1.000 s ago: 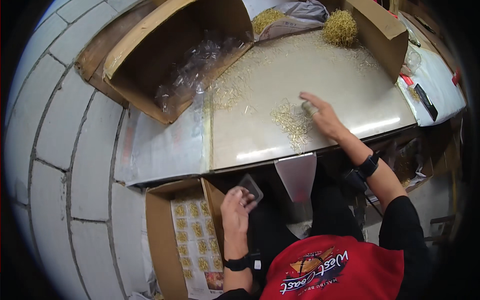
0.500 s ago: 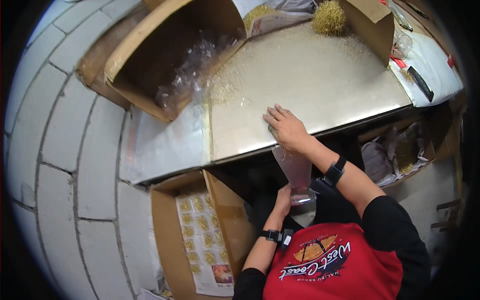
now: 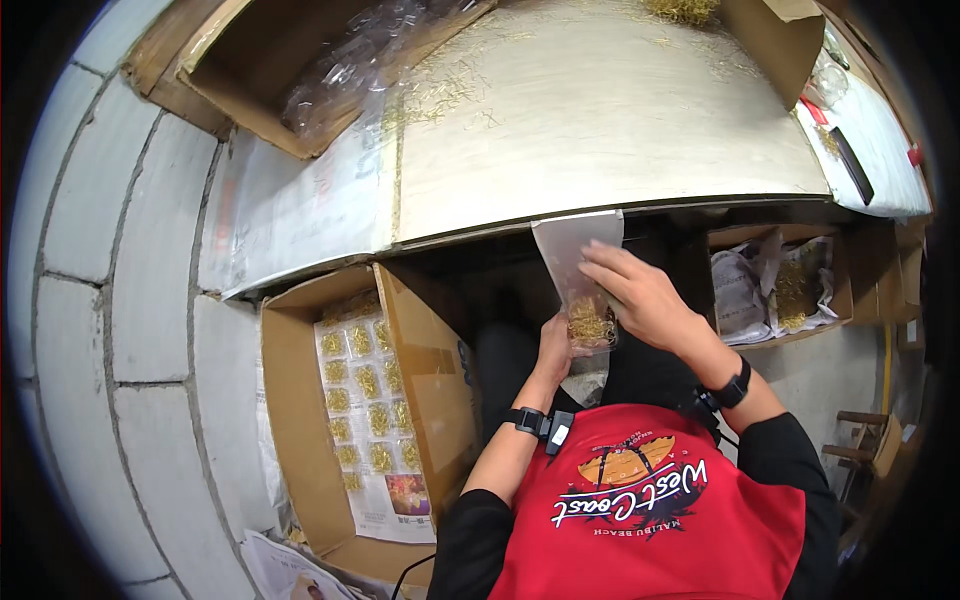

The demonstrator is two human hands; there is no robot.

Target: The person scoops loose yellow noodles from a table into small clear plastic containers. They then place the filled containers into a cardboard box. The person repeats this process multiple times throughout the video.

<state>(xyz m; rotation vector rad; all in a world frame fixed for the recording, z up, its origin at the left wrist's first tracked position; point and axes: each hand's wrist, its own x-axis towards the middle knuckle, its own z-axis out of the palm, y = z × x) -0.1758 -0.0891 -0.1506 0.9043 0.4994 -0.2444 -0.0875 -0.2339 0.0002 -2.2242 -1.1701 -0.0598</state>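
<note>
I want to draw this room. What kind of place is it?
Probably a small packing workshop. Both hands hold a clear bag with small gold pieces inside, a cardboard box on the floor holds rows of filled packets, and loose gold bits lie on the worktable.

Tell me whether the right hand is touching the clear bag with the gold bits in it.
Touching. In the head view the right hand lies on the clear bag with its fingers over the upper part, while the left hand grips it from below.
</note>
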